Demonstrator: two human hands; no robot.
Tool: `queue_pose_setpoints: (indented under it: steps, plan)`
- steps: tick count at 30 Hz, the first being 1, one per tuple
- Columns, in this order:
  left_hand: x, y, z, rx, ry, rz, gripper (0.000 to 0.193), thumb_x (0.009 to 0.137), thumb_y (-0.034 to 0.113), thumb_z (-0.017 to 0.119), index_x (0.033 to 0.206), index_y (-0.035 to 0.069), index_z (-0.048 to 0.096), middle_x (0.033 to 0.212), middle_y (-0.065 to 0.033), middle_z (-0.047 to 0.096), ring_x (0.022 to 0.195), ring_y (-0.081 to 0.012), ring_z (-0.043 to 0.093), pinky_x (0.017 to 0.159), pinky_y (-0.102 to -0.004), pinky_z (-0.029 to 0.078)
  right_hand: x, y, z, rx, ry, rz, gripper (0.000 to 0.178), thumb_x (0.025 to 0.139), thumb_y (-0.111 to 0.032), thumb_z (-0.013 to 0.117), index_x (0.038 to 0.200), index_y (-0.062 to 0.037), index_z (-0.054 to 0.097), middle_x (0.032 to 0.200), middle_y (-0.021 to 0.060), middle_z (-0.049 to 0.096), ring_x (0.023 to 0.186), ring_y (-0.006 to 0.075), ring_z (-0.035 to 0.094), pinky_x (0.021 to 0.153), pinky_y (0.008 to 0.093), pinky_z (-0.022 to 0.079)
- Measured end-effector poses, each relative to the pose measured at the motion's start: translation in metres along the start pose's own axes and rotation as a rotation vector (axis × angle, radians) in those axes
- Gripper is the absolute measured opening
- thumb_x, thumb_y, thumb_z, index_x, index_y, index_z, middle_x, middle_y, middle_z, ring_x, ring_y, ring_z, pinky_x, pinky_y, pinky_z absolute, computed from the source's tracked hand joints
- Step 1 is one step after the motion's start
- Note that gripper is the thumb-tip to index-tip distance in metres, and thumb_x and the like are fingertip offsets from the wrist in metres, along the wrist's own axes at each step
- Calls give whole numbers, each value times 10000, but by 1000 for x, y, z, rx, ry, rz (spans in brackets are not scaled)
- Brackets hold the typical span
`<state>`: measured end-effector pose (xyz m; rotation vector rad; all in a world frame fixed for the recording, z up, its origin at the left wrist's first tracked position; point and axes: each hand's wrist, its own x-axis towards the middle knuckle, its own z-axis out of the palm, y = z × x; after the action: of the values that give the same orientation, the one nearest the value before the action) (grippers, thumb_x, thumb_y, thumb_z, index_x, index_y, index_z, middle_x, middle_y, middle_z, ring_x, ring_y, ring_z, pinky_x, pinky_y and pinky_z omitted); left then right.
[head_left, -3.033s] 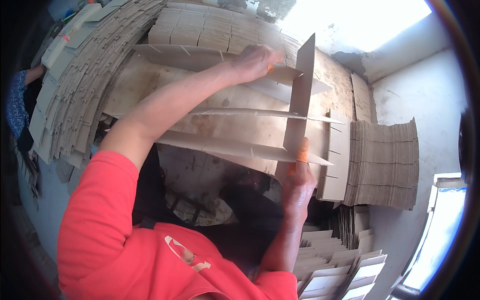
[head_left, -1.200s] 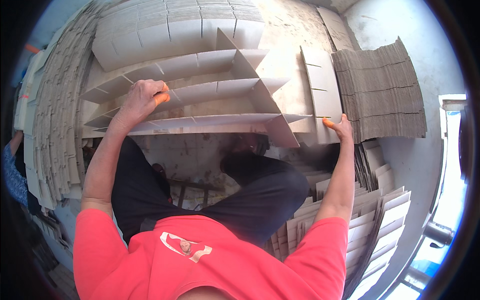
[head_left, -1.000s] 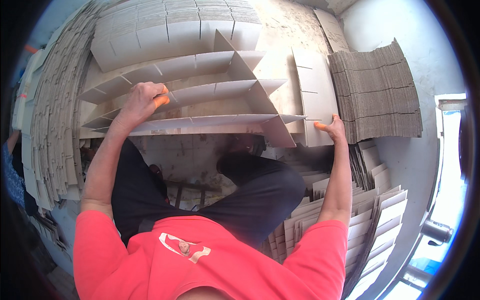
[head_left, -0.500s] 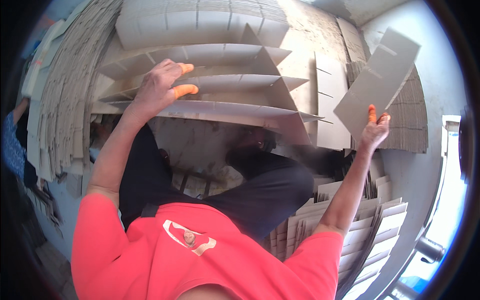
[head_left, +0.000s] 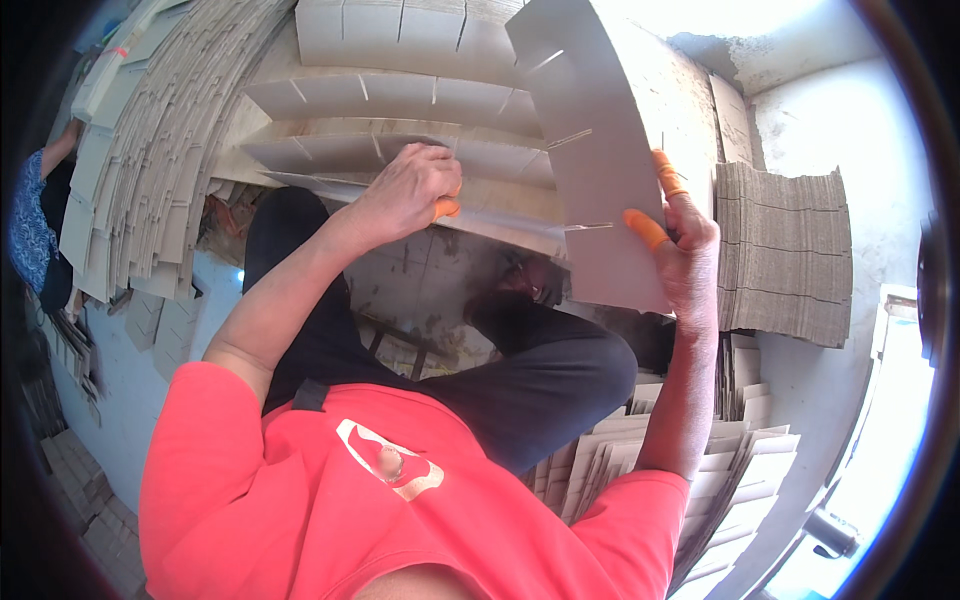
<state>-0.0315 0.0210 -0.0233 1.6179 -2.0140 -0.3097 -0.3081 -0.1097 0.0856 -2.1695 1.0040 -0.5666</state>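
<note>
My right hand [head_left: 685,235] grips a wide grey cardboard strip [head_left: 605,170] with short slots along it, thumb on its face and fingers at its right edge. The piece stands tilted across the right ends of several long slotted cardboard dividers [head_left: 480,160], hiding those ends. My left hand [head_left: 415,195] is closed over the nearer dividers, its fingers curled under; whether it pinches one of them is hidden. Orange covers are on fingers of both hands. The dividers stand on edge in rows from left to right.
A tall stack of cardboard strips [head_left: 785,255] stands at the right by the wall. Layered cardboard sheets [head_left: 170,150] fill the left side. More slotted pieces [head_left: 400,30] lie at the back, and bundled cardboard [head_left: 720,480] sits low right. Another person's blue patterned sleeve [head_left: 35,225] shows far left.
My right hand has brought the cardboard strip leftward from beside the stack to the dividers' right ends. My left hand has moved right along the dividers, and its fingers have curled in.
</note>
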Motion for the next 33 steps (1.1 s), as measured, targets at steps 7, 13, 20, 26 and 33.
queue_pose_setpoints:
  steps: [7, 13, 20, 26, 33]
  plan:
    - [1, 0, -2, 1, -21, -60, 182, 728, 126, 698, 692, 2, 569, 1069, -122, 625, 1221, -341, 477, 1013, -434, 348, 8, -8, -1, 0, -92, 5, 678, 788, 120, 623, 1410, -31, 400, 1013, 25, 669, 859, 39, 563, 791, 185, 451]
    - [1, 1, -1, -3, -22, -53, 182, 722, 127, 702, 683, 2, 576, 1087, -124, 628, 1232, -344, 469, 1023, -441, 343, 10, -6, 9, 28, -73, -9, 626, 797, 69, 634, 1382, -46, 441, 1134, 102, 647, 979, 97, 599, 875, 242, 454]
    - [1, 2, -2, -32, -41, -74, 217, 705, 154, 726, 652, 0, 583, 1055, -120, 647, 1218, -332, 485, 1006, -428, 360, 11, -2, 16, -96, -114, 50, 641, 788, 75, 629, 1386, -45, 434, 1049, 130, 651, 878, 122, 607, 824, 250, 468]
    - [7, 6, -1, -39, 12, -91, 345, 705, 280, 763, 606, 10, 573, 1000, -98, 655, 1138, -278, 535, 928, -390, 403, 11, 23, 40, -30, -104, -148, 651, 782, 71, 629, 1388, -43, 421, 1039, 212, 639, 901, 248, 641, 832, 308, 475]
    - [74, -45, -15, 253, 490, -7, 249, 733, 215, 741, 758, 18, 591, 745, -83, 607, 805, -271, 584, 740, -412, 447, 16, 29, 44, -71, -135, -168, 662, 790, 64, 638, 1399, -46, 404, 1100, 226, 626, 956, 289, 646, 854, 321, 476]
